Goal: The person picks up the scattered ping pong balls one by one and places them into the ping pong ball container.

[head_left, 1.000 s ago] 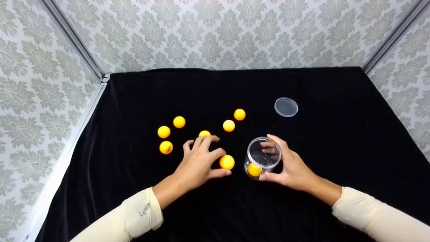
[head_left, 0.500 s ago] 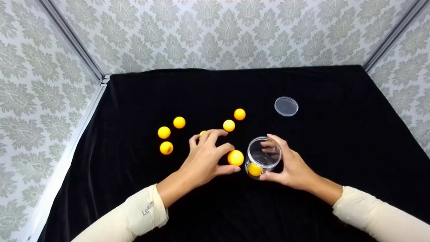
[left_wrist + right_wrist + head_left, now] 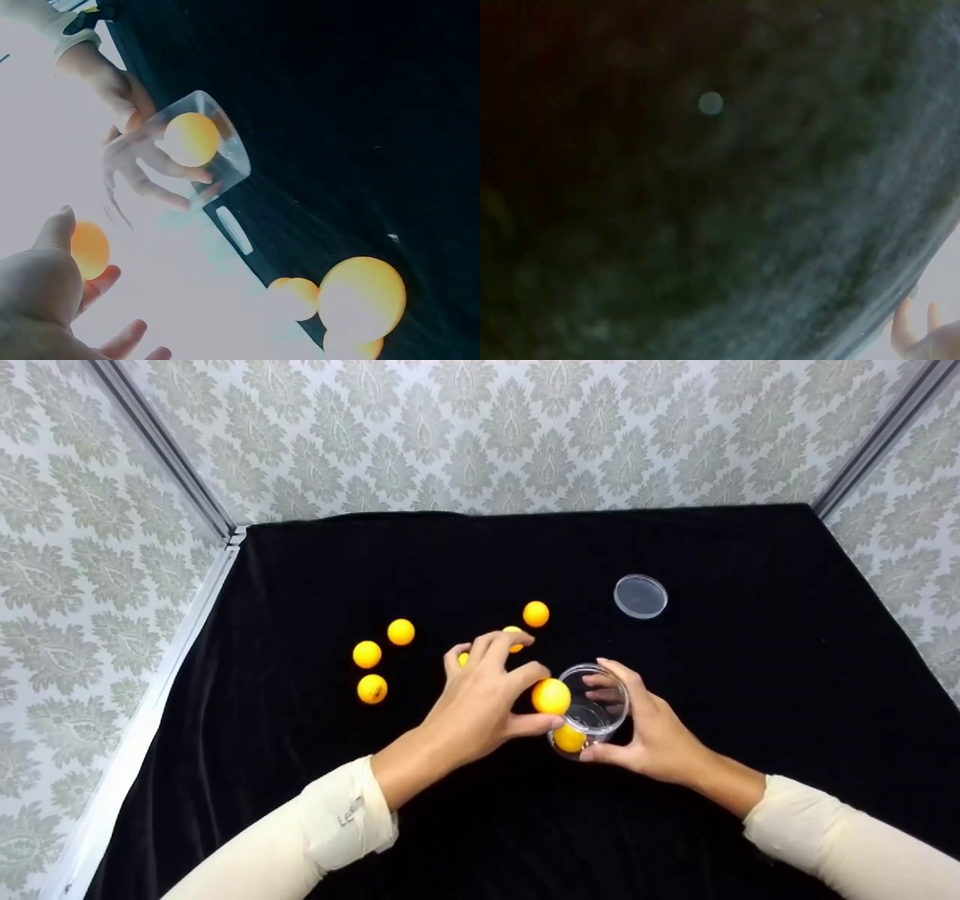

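Note:
Between thumb and fingertips my left hand (image 3: 480,701) pinches an orange ping-pong ball (image 3: 551,697), which overlaps the left rim of a clear plastic jar (image 3: 604,714) in the head view. My right hand (image 3: 658,741) grips that open-topped jar from its right side. One orange ball (image 3: 569,738) lies at the bottom of the jar. The left wrist view shows the pinched ball (image 3: 91,250) apart from the jar (image 3: 234,146), with the inner ball (image 3: 192,139) seen through the wall. Two more balls are partly hidden behind my left fingers.
Loose orange balls lie on the black cloth (image 3: 315,570): a group of three at left, including a ball (image 3: 372,689) with a dark mark, and a ball (image 3: 535,614) farther back. A round clear lid (image 3: 640,597) lies behind the jar. Patterned panels (image 3: 480,435) enclose the table.
My left hand has carried the pinched ball right and slightly away from me, from beside the jar to its rim. My right hand and the jar have stayed in place.

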